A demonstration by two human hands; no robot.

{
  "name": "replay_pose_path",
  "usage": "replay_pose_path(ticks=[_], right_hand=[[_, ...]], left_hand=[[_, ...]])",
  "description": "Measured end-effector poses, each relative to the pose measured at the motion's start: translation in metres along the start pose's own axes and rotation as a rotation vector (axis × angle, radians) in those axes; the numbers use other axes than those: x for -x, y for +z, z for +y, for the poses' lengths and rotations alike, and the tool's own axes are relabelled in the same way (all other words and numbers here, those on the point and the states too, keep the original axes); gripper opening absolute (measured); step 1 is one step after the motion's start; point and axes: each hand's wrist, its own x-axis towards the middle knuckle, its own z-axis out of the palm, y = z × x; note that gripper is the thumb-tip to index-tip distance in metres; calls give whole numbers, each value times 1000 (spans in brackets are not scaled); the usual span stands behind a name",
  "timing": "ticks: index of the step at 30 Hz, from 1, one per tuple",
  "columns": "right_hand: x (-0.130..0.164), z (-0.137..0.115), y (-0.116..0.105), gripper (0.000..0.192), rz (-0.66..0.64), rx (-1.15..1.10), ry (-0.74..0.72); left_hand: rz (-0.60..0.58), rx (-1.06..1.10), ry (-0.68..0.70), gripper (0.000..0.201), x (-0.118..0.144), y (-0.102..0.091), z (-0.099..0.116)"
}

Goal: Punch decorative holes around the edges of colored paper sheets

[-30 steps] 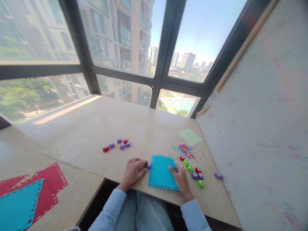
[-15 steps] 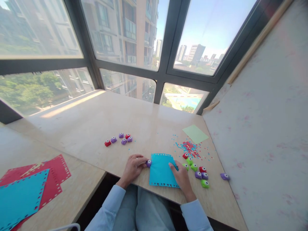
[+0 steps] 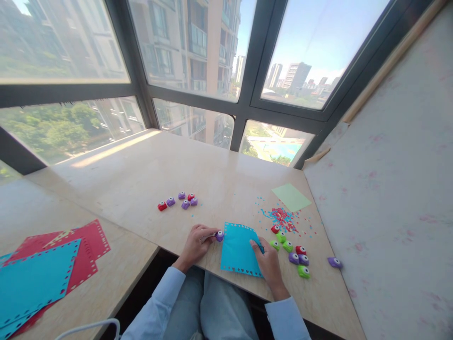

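Observation:
My left hand (image 3: 197,243) pinches a small purple craft punch (image 3: 219,235) with a white-ringed dark button on top. The punch sits at the left edge of a blue sheet of paper (image 3: 239,250), near its upper corner. Rows of punched holes run along the paper's top and bottom edges. My right hand (image 3: 268,262) grips the right side of this paper, thumb on top, fingers underneath. Whether the paper's edge is inside the punch's slot, I cannot tell.
Several red, green and purple punches (image 3: 300,250) stand right of the paper, below a heap of confetti (image 3: 283,218) and a pale green sheet (image 3: 292,197). More punches (image 3: 185,204) lie farther left. One purple punch (image 3: 334,262) sits by the wall. Punched red sheets (image 3: 101,241) and blue sheets (image 3: 35,278) overlap at left.
The purple punch in my left hand has moved slightly up along the paper's left edge. My right hand keeps its grip on the paper. The whole view has shifted a little.

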Motion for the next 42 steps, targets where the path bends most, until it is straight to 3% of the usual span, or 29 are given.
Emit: replay_pose_path(ticks=[42], right_hand=[[1,-4,-2,58,-19,23,27]], left_hand=[[-20,-64,60,20,1,4,-1]])
